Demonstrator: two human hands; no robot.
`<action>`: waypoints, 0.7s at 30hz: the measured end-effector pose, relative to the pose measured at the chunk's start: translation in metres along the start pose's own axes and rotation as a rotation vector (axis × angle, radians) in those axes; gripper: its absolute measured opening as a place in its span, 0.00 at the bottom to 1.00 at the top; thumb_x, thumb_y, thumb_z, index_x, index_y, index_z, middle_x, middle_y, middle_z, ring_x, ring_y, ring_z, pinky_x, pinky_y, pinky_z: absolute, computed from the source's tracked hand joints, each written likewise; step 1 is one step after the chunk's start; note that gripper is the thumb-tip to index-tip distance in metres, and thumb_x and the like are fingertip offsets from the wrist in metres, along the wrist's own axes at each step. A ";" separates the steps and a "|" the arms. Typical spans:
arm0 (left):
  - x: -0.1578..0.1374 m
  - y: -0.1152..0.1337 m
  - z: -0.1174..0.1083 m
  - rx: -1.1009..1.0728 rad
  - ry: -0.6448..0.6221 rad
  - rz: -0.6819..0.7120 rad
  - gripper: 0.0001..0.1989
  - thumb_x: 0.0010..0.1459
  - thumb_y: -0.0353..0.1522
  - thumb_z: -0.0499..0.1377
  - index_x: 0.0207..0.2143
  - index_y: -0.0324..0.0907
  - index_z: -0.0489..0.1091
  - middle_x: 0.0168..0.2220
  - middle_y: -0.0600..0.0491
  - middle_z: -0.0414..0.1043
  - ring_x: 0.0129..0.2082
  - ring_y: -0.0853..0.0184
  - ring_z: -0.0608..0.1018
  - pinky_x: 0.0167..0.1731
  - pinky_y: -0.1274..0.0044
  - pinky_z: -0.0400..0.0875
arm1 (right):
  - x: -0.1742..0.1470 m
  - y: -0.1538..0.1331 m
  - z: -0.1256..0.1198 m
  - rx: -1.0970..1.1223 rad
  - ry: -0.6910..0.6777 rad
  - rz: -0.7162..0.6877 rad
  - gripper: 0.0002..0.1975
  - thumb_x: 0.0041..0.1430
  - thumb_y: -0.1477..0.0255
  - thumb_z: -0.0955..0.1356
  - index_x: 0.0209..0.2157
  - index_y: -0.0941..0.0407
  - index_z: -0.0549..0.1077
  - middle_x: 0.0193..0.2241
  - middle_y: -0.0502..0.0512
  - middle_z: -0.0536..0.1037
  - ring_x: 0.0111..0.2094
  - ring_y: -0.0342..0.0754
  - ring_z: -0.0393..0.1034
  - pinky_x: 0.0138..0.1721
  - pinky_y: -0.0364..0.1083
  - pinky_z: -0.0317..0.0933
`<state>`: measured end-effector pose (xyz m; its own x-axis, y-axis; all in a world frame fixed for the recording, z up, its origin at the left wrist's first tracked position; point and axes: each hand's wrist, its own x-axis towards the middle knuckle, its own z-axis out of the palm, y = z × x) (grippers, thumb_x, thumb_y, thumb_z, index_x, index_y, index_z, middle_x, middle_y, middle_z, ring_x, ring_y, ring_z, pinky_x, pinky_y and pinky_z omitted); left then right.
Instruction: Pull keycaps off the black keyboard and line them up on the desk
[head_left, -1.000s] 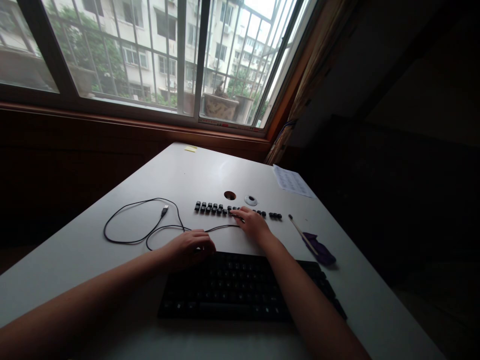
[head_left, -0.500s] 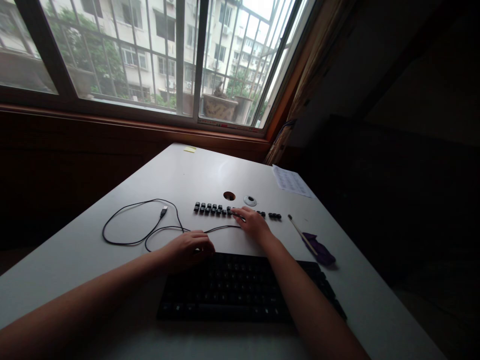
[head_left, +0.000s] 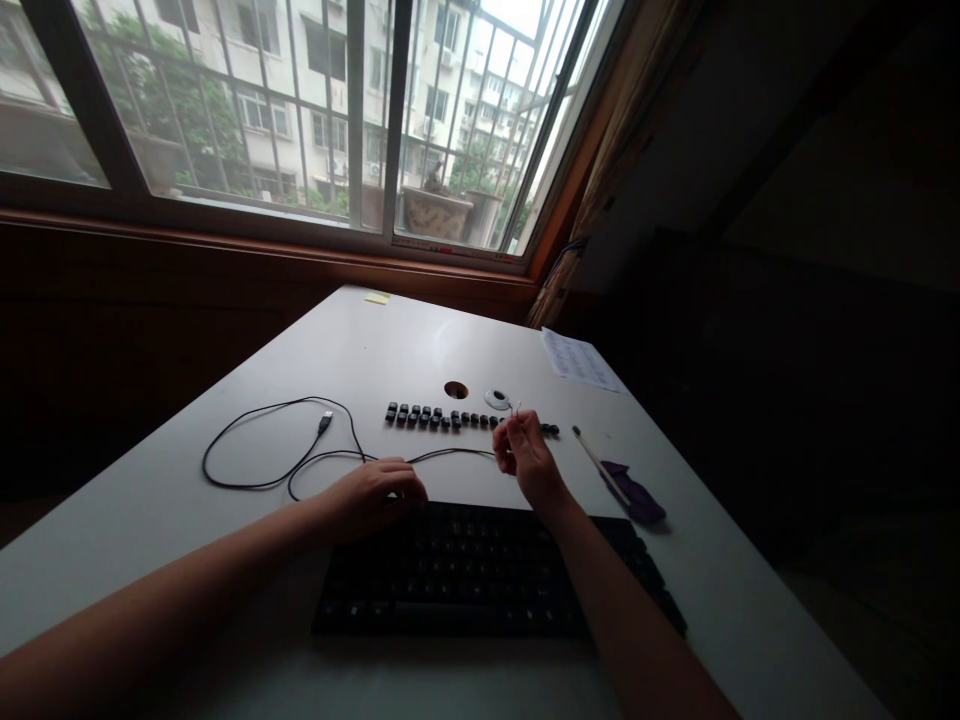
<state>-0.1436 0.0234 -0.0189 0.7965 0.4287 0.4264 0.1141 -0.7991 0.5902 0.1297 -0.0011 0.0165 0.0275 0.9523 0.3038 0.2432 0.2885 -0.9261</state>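
My right hand (head_left: 527,460) is closed in a pinch above the table, just beyond the keyboard. Thin wire prongs of what looks like a keycap puller (head_left: 515,408) stick up from its fingertips. Loose black keycaps (head_left: 415,420) lie in rows behind and left of that hand, which hides part of them. My left hand (head_left: 379,490) lies over the back left edge of the black keyboard (head_left: 480,570), its fingers bent down against it; the fingertips are hard to see. Dark shadow makes the keyboard's upper rows unclear.
A black USB cable (head_left: 259,487) loops on the white table (head_left: 405,340) at left. Behind the keycaps are a round cable hole (head_left: 456,390) and its white ring cover (head_left: 496,400). A thin brush (head_left: 600,465), purple cloth (head_left: 637,500) and printed paper (head_left: 581,360) lie at right.
My right hand has lifted from the row of keycaps and drawn back to the right, turning so the wire prongs point up. My left hand has stayed in place.
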 end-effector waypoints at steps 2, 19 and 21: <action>0.000 -0.001 0.000 -0.002 -0.005 -0.002 0.07 0.65 0.27 0.55 0.40 0.39 0.73 0.36 0.49 0.75 0.36 0.67 0.75 0.36 0.78 0.72 | -0.011 -0.005 0.003 0.011 -0.019 -0.008 0.14 0.68 0.58 0.60 0.34 0.52 0.63 0.29 0.48 0.70 0.25 0.42 0.64 0.26 0.43 0.62; 0.007 -0.005 -0.008 0.018 -0.026 0.024 0.09 0.67 0.30 0.54 0.40 0.39 0.74 0.35 0.48 0.73 0.36 0.67 0.75 0.37 0.78 0.69 | -0.067 -0.023 0.023 -0.009 -0.014 -0.083 0.06 0.61 0.66 0.70 0.34 0.53 0.78 0.34 0.53 0.73 0.32 0.46 0.69 0.31 0.45 0.66; 0.008 -0.005 -0.009 0.020 -0.025 0.025 0.09 0.67 0.31 0.54 0.40 0.39 0.74 0.35 0.48 0.73 0.36 0.67 0.75 0.37 0.78 0.70 | -0.067 -0.022 0.025 -0.006 -0.013 -0.089 0.05 0.61 0.66 0.70 0.34 0.52 0.78 0.35 0.53 0.74 0.31 0.45 0.69 0.31 0.45 0.66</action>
<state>-0.1435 0.0344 -0.0125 0.8136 0.3980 0.4237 0.1055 -0.8178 0.5657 0.0989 -0.0690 0.0106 -0.0074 0.9243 0.3817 0.2502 0.3712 -0.8942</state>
